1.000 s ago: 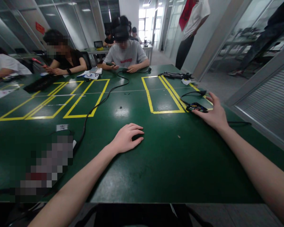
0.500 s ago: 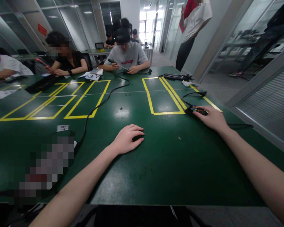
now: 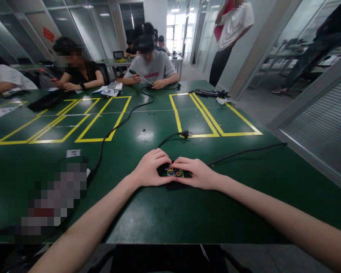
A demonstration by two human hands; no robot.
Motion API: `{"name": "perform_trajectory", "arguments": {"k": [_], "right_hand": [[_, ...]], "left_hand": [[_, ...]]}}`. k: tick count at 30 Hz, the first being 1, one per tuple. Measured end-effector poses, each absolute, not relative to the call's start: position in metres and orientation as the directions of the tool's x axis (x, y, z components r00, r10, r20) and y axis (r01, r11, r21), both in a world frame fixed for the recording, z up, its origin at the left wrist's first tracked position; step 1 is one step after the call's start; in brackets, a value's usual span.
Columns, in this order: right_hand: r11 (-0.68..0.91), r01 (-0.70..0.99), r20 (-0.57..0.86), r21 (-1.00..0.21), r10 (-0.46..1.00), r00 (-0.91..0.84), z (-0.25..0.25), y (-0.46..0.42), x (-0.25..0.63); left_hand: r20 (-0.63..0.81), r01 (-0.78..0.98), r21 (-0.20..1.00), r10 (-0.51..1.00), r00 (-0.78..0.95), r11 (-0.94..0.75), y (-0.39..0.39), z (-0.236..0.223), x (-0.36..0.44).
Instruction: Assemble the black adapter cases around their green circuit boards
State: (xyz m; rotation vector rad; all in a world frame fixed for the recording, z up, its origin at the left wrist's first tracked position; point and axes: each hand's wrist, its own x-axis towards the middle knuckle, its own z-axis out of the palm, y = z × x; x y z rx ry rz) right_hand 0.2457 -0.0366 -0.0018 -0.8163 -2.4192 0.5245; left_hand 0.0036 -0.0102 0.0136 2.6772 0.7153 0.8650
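Observation:
A small black power adapter lies open on the table in front of me, its green circuit board (image 3: 174, 173) with copper coils facing up. My left hand (image 3: 152, 168) grips its left side, thumb in front and fingers behind. From the right, my right hand (image 3: 200, 173) pinches the same adapter, fingertips close to the left ones. Much of the black case (image 3: 174, 186) is hidden by my fingers. A short cord runs from behind my left hand to a black plug (image 3: 184, 134). Another black cable (image 3: 247, 152) trails off to the right.
Yellow tape frames (image 3: 194, 135) mark the green table (image 3: 147, 216). A pixelated object (image 3: 57, 197) and a long black cable (image 3: 102, 151) lie on the left. A black folded item (image 3: 208, 92) rests at the far right. Across the table a person (image 3: 152, 68) holds a screwdriver.
My right hand has brought the adapter from the right side of the table to my left hand, its plug and cable dragged along. My left hand has closed on it.

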Motion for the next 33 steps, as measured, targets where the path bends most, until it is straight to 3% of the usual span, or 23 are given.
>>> {"name": "perform_trajectory", "arguments": {"k": [11, 17, 23, 33], "right_hand": [[0.762, 0.461, 0.562, -0.454, 0.647, -0.516, -0.001, -0.042, 0.251], [0.733, 0.509, 0.471, -0.452, 0.681, -0.561, 0.003, -0.041, 0.250], [0.746, 0.578, 0.489, -0.331, 0.659, -0.571, 0.003, -0.036, 0.255], [0.753, 0.540, 0.482, -0.375, 0.656, -0.580, 0.001, -0.033, 0.255]], "left_hand": [[0.419, 0.397, 0.338, 0.514, 0.748, -0.853, -0.010, 0.009, 0.002], [0.422, 0.402, 0.318, 0.508, 0.751, -0.859, -0.010, 0.007, 0.002], [0.475, 0.405, 0.347, 0.531, 0.701, -0.846, -0.011, 0.010, 0.003], [0.408, 0.464, 0.348, 0.577, 0.708, -0.815, -0.010, 0.008, 0.004]]}}
